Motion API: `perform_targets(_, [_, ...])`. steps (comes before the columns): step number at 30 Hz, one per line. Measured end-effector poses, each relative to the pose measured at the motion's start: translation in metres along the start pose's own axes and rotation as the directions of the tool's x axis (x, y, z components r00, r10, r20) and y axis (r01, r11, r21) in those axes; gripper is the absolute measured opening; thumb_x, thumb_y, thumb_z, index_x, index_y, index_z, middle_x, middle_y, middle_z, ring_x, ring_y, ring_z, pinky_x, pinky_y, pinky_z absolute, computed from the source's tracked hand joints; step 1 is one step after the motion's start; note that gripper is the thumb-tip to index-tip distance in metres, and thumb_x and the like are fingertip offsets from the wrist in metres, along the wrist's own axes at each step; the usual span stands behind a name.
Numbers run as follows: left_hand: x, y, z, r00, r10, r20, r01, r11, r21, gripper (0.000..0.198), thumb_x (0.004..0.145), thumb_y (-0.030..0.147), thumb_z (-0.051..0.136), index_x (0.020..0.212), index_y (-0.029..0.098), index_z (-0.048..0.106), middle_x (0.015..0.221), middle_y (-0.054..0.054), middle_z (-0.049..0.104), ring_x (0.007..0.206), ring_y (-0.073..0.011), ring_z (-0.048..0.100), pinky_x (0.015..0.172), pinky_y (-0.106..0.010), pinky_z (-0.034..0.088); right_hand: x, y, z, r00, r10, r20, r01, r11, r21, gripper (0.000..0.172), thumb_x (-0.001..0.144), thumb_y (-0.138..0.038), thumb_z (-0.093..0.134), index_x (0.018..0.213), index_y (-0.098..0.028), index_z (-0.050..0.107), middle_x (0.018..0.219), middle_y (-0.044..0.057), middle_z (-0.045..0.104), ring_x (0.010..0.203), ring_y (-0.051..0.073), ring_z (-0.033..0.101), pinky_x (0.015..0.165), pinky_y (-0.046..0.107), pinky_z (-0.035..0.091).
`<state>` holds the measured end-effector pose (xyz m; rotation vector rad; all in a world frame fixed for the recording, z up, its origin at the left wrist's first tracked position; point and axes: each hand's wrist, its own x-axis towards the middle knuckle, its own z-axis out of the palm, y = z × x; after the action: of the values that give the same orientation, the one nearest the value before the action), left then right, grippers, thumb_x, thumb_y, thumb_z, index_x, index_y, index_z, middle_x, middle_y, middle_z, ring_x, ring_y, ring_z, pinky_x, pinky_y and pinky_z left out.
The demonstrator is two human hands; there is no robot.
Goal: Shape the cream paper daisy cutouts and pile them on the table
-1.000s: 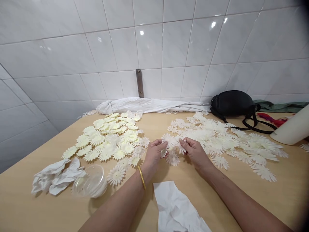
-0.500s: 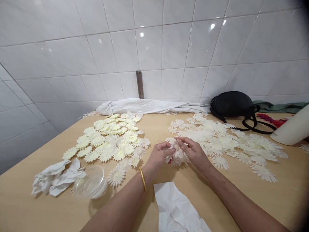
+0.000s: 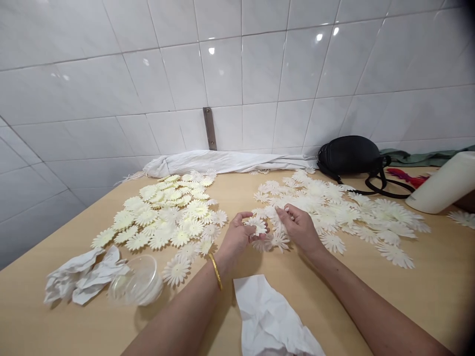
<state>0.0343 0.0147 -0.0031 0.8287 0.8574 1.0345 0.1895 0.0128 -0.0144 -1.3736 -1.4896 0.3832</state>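
Observation:
My left hand, with a gold bangle on its wrist, curls round a small white paper flower and holds it just above the wooden table. My right hand sits close beside it, fingertips pinched together at the edge of the white flower pile; what they hold is too small to make out. More loose white flowers lie right under both hands. A pile of cream-yellow flowers spreads out to the left.
A crumpled white paper sheet lies near the front edge. A clear plastic cup lies on its side beside crumpled tissue. A white cloth, black bag and white roll line the tiled wall.
My hands came together over one flower, then parted slightly; the left now holds it alone. The view shifted a little to the right.

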Motion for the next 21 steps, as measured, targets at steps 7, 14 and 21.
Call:
perform_targets(7, [-0.001, 0.002, 0.001, 0.999, -0.006, -0.037, 0.008, 0.999, 0.04, 0.015, 0.063, 0.001, 0.058, 0.072, 0.011, 0.053, 0.066, -0.006, 0.061, 0.06, -0.0136, 0.062, 0.063, -0.025, 0.048, -0.001, 0.001, 0.0, 1.0, 0.023, 0.017, -0.019, 0.983, -0.181, 0.031, 0.078, -0.039, 0.045, 0.054, -0.02, 0.037, 0.049, -0.004, 0.039, 0.05, 0.011, 0.035, 0.05, 0.024, 0.027])
perform_targets(14, [0.004, -0.001, -0.004, 0.997, 0.001, -0.071, 0.002, 0.999, 0.042, 0.018, 0.058, 0.005, 0.065, 0.075, 0.011, 0.06, 0.056, -0.003, 0.059, 0.055, -0.0126, 0.06, 0.055, -0.021, 0.045, 0.001, 0.01, 0.001, 0.982, 0.155, 0.105, -0.168, 0.977, 0.134, 0.032, 0.074, -0.046, 0.051, 0.059, -0.02, 0.042, 0.047, -0.006, 0.034, 0.044, 0.009, 0.029, 0.043, 0.022, 0.023])
perform_targets(21, [0.003, -0.002, -0.003, 0.997, 0.015, -0.075, -0.014, 1.0, 0.012, 0.023, 0.056, 0.003, 0.068, 0.067, 0.013, 0.05, 0.062, -0.002, 0.058, 0.058, -0.0128, 0.062, 0.059, -0.021, 0.05, 0.002, 0.008, 0.002, 0.983, 0.16, 0.092, -0.184, 0.896, 0.405, 0.035, 0.075, -0.044, 0.054, 0.055, -0.019, 0.04, 0.05, -0.006, 0.032, 0.046, 0.007, 0.028, 0.043, 0.022, 0.023])
